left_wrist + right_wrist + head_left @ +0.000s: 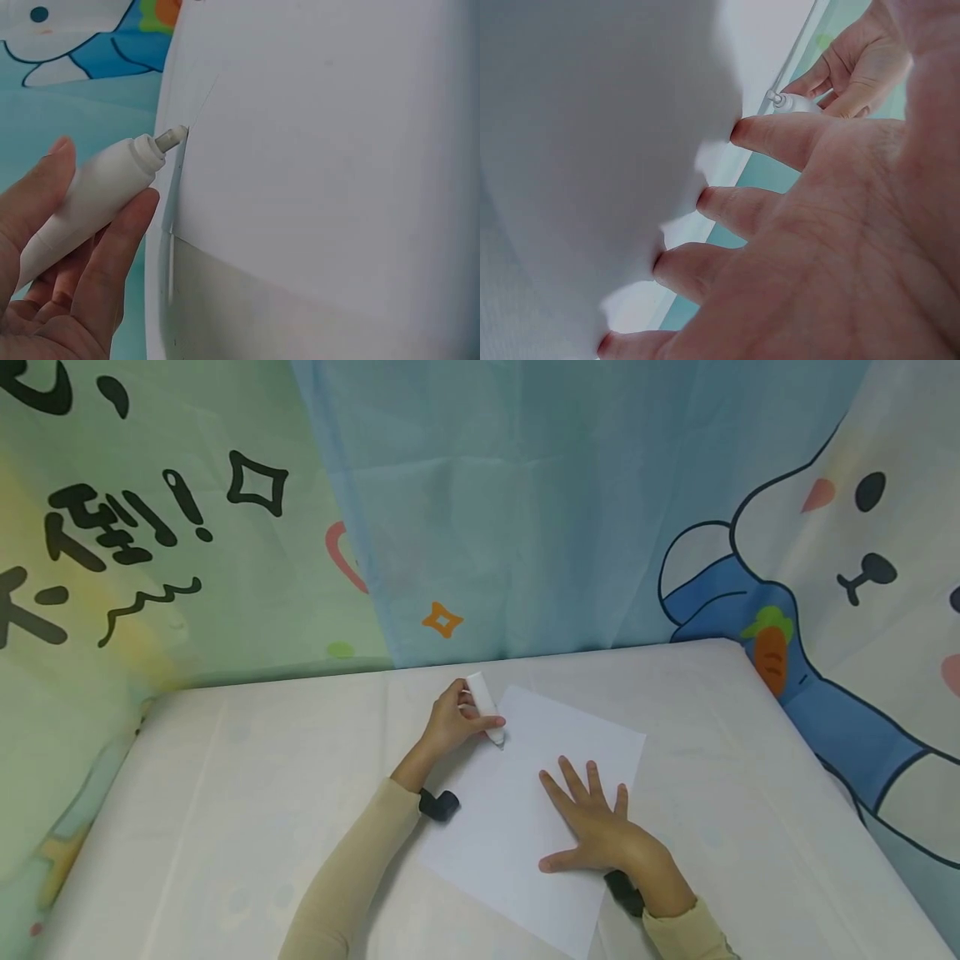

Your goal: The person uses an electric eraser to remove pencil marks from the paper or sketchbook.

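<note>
My left hand [448, 722] grips a thick white pen-shaped tool [482, 700] between the thumb and curled fingers. Its narrow greyish tip points down over the upper left edge of a white sheet of paper [513, 810]. In the left wrist view the tool's tip [171, 139] is right at the paper's edge. Lower down the sheet, my right hand [596, 831] rests with its fingers spread wide and the palm side down. From the right wrist camera, the fingertips [739, 129] press against the sheet, and the left hand [862, 67] with the tool shows behind.
The sheet lies turned at an angle on a table with a white cover [225, 810]. Behind the far edge hangs a printed curtain [525, 510] with a cartoon animal on the right. Dark wrist cameras [438, 806] are strapped on both wrists.
</note>
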Tool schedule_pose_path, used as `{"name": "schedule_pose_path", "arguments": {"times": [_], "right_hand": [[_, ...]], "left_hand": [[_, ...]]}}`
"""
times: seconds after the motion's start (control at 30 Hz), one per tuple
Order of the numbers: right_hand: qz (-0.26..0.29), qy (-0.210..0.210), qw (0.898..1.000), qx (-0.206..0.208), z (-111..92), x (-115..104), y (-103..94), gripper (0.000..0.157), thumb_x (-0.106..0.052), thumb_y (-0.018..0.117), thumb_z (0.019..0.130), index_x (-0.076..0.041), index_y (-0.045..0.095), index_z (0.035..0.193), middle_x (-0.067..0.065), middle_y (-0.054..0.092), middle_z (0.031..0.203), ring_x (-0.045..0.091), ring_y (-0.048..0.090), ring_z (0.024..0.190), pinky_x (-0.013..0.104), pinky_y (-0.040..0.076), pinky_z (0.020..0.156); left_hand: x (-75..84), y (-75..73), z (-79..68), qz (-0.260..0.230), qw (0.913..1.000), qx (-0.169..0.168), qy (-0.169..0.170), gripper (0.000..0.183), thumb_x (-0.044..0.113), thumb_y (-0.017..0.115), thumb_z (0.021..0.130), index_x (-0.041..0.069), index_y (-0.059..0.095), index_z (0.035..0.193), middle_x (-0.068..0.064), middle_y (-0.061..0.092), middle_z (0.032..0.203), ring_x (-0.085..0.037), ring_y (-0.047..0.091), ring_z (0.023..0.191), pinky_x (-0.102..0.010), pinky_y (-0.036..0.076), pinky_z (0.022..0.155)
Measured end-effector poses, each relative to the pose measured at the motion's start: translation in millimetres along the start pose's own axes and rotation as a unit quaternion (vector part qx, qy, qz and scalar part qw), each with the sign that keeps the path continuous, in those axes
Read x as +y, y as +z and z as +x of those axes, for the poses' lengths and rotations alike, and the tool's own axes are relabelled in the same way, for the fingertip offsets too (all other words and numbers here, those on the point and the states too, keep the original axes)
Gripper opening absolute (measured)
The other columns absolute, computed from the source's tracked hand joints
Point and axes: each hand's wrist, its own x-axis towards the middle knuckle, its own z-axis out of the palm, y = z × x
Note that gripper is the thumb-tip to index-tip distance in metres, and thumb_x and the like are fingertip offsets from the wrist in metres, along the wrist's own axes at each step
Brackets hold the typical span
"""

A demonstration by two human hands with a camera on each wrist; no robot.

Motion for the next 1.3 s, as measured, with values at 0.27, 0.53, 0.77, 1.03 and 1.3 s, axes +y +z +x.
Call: {"name": "schedule_pose_path", "arguments": {"times": [0.27, 0.53, 0.77, 1.03, 1.3], "right_hand": [[-0.005, 0.002, 1.000, -0.002, -0.1, -0.1, -0.5, 0.118, -0.047, 0.086, 0.067, -0.001, 0.019, 0.153, 0.028, -0.006, 0.158, 0.058, -0.016, 0.138, 0.079, -0.013, 0.096], [-0.003, -0.004, 1.000, 0.001, -1.0, -1.4, -1.2, 0.118, -0.047, 0.086, 0.067, 0.000, 0.020, 0.153, 0.029, -0.005, 0.158, 0.059, -0.016, 0.138, 0.080, -0.013, 0.096], [-0.003, -0.002, 1.000, 0.003, -1.2, -1.7, -1.0, 0.117, -0.046, 0.086, 0.067, -0.001, 0.021, 0.153, 0.029, -0.004, 0.158, 0.059, -0.015, 0.138, 0.080, -0.012, 0.096], [-0.002, -0.006, 1.000, 0.003, -0.7, -0.9, -0.6, 0.117, -0.045, 0.086, 0.067, 0.000, 0.021, 0.153, 0.029, -0.005, 0.158, 0.059, -0.015, 0.137, 0.080, -0.013, 0.096], [-0.001, -0.005, 1.000, 0.005, -1.5, -1.5, -1.0, 0.116, -0.044, 0.087, 0.067, 0.001, 0.021, 0.153, 0.030, -0.004, 0.158, 0.060, -0.014, 0.137, 0.080, -0.012, 0.095]], "left_hand": [[1.2, 0.5, 1.3, -0.004, 0.9999, 0.007, -0.006, 0.053, 0.006, 0.083, 0.077, -0.004, 0.049, 0.115, -0.006, 0.057, 0.087, -0.009, 0.054, 0.068, -0.019, 0.047, 0.060], [0.5, 0.6, 2.6, -0.002, 0.9999, 0.014, -0.007, 0.053, 0.008, 0.083, 0.077, -0.003, 0.049, 0.116, -0.005, 0.057, 0.087, -0.008, 0.053, 0.067, -0.019, 0.046, 0.059], [0.1, 1.1, 4.3, -0.009, 0.9998, 0.017, 0.000, 0.053, 0.006, 0.083, 0.077, -0.003, 0.049, 0.116, -0.007, 0.058, 0.089, -0.008, 0.056, 0.066, -0.018, 0.047, 0.060], [0.5, 1.2, 4.4, -0.001, 0.9998, 0.018, -0.001, 0.052, 0.007, 0.083, 0.077, -0.003, 0.049, 0.115, -0.008, 0.059, 0.089, -0.008, 0.055, 0.067, -0.018, 0.046, 0.061], [-0.9, 1.9, 3.4, 0.008, 0.9998, 0.017, -0.001, 0.053, 0.007, 0.083, 0.077, -0.003, 0.050, 0.115, -0.007, 0.058, 0.089, -0.009, 0.052, 0.069, -0.018, 0.044, 0.062]]}}
